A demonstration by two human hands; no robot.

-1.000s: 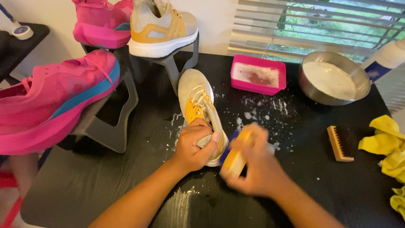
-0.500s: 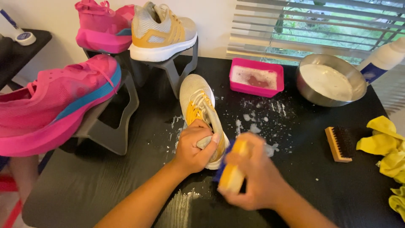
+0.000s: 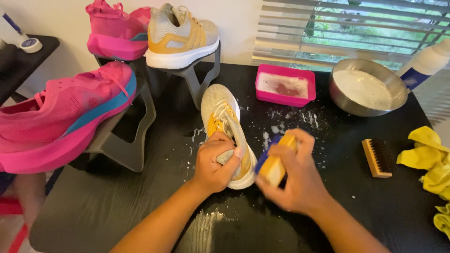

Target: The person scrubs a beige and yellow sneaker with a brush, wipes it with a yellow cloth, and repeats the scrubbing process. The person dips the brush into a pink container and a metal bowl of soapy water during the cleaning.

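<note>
On the black wood-grain counter [image 3: 117, 206], right in the middle, lies a beige-and-yellow knit sneaker with a white sole [image 3: 224, 122], toe pointing away from the person. The left hand [image 3: 215, 161] is clamped over its heel end, fingers [image 3: 233, 157] curled and pinching the collar. The right hand [image 3: 293, 175] sits just right of the sneaker's heel, fingers wrapped tight around a yellow-backed scrub brush with blue bristles [image 3: 274, 159], which is touching the sneaker's side; that hand's a bit blurry.

White suds are spattered on the counter around the sneaker. Behind the sneaker and to the right there's a pink rectangular tray of soapy water [image 3: 285, 85], and further right a round steel bowl of foamy water [image 3: 367, 93] with a white bottle [image 3: 425, 63] beside it. Well right of the sneaker: a small wooden brush with dark bristles [image 3: 378, 157] and a crumpled yellow cloth [image 3: 429, 161]. Behind the sneaker, a matching beige-and-yellow sneaker [image 3: 182, 36] sits on a grey stand [image 3: 194, 77]. To the left, a big pink sneaker with a blue stripe [image 3: 61, 119] rests on another stand.
</note>
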